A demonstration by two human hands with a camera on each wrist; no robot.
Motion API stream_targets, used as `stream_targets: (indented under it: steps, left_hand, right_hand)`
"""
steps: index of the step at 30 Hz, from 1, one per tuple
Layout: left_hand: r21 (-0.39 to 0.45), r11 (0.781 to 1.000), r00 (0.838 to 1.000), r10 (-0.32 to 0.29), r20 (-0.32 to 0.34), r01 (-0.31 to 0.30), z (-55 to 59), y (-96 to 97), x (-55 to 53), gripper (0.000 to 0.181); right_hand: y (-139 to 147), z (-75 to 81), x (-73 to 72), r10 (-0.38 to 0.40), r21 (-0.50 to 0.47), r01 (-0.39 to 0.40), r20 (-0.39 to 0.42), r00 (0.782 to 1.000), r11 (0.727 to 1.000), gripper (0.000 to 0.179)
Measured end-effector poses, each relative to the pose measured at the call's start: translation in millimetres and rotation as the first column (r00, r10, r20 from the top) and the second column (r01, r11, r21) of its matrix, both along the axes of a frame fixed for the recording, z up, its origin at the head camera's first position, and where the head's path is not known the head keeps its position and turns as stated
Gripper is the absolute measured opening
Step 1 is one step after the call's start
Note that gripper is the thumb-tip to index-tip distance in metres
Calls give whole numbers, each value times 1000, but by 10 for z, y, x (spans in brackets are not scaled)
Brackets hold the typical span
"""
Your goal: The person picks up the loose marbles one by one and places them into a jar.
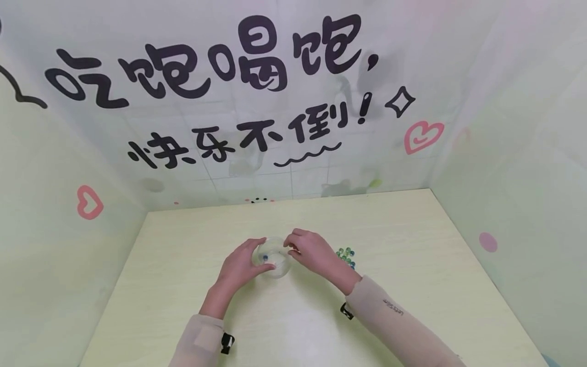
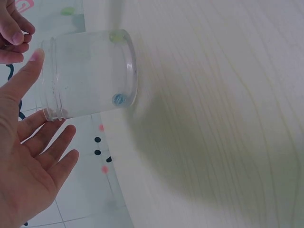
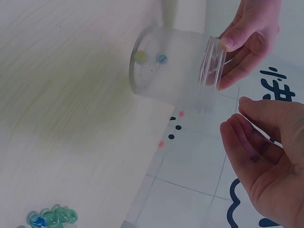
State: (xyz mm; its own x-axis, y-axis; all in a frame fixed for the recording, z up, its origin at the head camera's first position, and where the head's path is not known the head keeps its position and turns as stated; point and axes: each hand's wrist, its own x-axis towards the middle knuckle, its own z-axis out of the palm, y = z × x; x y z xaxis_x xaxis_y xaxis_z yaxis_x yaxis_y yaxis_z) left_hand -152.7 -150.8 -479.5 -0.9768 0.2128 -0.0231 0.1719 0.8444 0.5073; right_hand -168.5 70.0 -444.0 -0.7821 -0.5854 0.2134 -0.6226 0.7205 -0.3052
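A clear, wide-mouthed jar [image 1: 275, 269] stands upright on the table. My left hand [image 1: 239, 266] grips it at the threaded rim, thumb on the near side and a finger on the far side. At the jar's bottom lie a blue marble [image 2: 118, 99] and a yellow-green marble [image 3: 141, 57]. Beside the jar's mouth, on its right, is my right hand [image 1: 313, 251], with fingers loosely bent. In the right wrist view its thumb and fingertips [image 3: 245, 100] are slightly apart, and nothing shows between them.
Several green and blue marbles [image 1: 345, 256] lie in a loose cluster on the pale wooden table [image 1: 390, 306], partly behind my right wrist. A printed backdrop [image 1: 293, 102] with black lettering rises at the table's back edge, and pale side panels flank it.
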Motion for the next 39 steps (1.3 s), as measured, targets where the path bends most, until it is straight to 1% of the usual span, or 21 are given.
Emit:
stream_targets:
  steps: [6,12,24,33,39]
  left_hand:
    - [16,1000,1000,1,-6,-1,-2,-7,10,77]
    - [11,1000,1000,6,2,-6,-11,-16,4,77]
    - [7,1000,1000,8,10,-8,1,-9,9,77]
    - [8,1000,1000,3,0,-3,5,-2,6,77]
    - [8,1000,1000,9,7,-9,5,12,7,77]
  right_hand:
    - [50,-25,3,-12,7,12,-1,1000,1000,14]
    - [104,-35,14,-27,14,27,0,1000,1000,13]
    - [198,-55,46,-35,-8,35,14,999,999,14]
    - [328,-107,68,-54,-14,54,20,998,998,13]
    - [429,-152,94,-58,-16,59,10,998,998,14]
